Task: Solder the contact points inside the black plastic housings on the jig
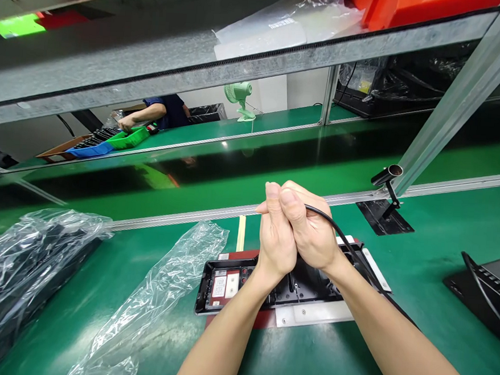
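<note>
Toward the left end of the worktop (171, 330), a clear bag (34, 264) full of dark pieces lies back toward the far edge. Right of it a crumpled clear sleeve (162, 278) stretches from the near edge to just beside a black housing (306, 294). That housing rests on a red base (262, 320) with white strips, midway along, directly beneath the hands and partly hidden by the wrists.

The left hand (276, 235) is folded closed, pressed against the right; whether it has hold of anything cannot be seen. The right hand (311, 229) is curled tightly about a black cable (329, 219), which leaves its far side, arcs over the housing and drops behind the right forearm. Toward the far edge, right of the hands, stands a black tube holder (390, 174); a second dark casing (487, 284) lies at the right end.

Beyond, on the back bench (276, 118), come a brown box (53, 154) and a blue bin (92, 149), dark slim pieces (101, 137) lying across them, then a green bin (129, 138) with a co-worker's hand (127, 123) over it. On the overhead shelf (157, 49), a red bin (399, 9) sits to the right, contents out of sight.
</note>
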A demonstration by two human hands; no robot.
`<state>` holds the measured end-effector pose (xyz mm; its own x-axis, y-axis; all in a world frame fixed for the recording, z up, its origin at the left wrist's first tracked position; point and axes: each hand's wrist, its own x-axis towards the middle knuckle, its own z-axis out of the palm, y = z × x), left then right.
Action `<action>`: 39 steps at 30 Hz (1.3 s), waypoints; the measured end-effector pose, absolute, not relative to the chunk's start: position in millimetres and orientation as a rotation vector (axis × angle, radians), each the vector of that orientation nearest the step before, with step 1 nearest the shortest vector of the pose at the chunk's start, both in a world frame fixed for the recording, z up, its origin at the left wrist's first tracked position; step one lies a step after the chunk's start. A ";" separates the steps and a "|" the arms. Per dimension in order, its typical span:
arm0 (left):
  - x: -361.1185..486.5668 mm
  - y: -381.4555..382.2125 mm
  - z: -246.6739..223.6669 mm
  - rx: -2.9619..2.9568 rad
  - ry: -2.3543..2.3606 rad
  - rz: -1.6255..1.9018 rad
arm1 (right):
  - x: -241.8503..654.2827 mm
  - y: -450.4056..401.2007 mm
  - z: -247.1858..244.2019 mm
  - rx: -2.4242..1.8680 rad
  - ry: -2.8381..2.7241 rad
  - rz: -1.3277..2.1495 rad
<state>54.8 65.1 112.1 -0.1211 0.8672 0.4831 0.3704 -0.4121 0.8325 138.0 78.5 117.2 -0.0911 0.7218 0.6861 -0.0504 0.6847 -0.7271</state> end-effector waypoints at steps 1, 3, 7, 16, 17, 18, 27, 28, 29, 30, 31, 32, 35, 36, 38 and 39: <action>54.5 65.6 110.7 1.747 1.355 1.564 | 138.1 78.6 117.2 -0.572 -1.541 0.706; 53.9 66.2 108.8 1.765 1.331 1.578 | 138.2 78.7 117.1 -0.563 -1.542 0.699; 53.5 66.1 108.5 1.746 1.282 1.577 | 138.0 78.9 116.5 -0.561 -1.534 0.678; 52.7 66.4 107.5 1.773 1.292 1.558 | 138.3 78.7 116.9 -0.554 -1.523 0.687; 52.7 66.9 106.9 1.778 1.278 1.559 | 138.0 78.8 116.8 -0.559 -1.524 0.686; 52.7 67.4 106.3 1.783 1.266 1.566 | 137.8 78.8 116.7 -0.566 -1.526 0.683; 53.0 70.2 104.8 1.840 1.257 1.549 | 137.2 79.4 115.4 -0.558 -1.530 0.690; 53.0 70.0 105.2 1.834 1.253 1.542 | 137.3 79.5 115.3 -0.556 -1.531 0.690; 53.0 69.9 105.3 1.831 1.250 1.539 | 137.4 79.7 115.2 -0.556 -1.532 0.690; 53.0 69.8 105.3 1.831 1.252 1.544 | 137.4 79.8 115.1 -0.561 -1.532 0.690; 53.0 69.8 105.0 1.837 1.259 1.558 | 137.4 79.8 115.1 -0.569 -1.533 0.688; 52.9 70.0 104.7 1.847 1.264 1.570 | 137.4 79.8 115.1 -0.577 -1.534 0.686; 53.1 70.4 104.0 1.823 1.278 1.574 | 137.0 79.2 115.7 -0.587 -1.524 0.682; 53.2 70.5 104.0 1.796 1.281 1.577 | 136.9 78.9 116.0 -0.589 -1.522 0.686; 53.1 70.6 104.1 1.746 1.289 1.594 | 137.0 78.5 116.8 -0.589 -1.523 0.696; 52.8 70.6 104.0 1.728 1.294 1.607 | 137.1 78.5 117.1 -0.586 -1.527 0.696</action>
<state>52.8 70.6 104.0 -0.1167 0.8466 0.5193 0.3268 -0.4610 0.8250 137.1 78.5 117.1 -0.0742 0.7246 0.6852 -0.0424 0.6842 -0.7281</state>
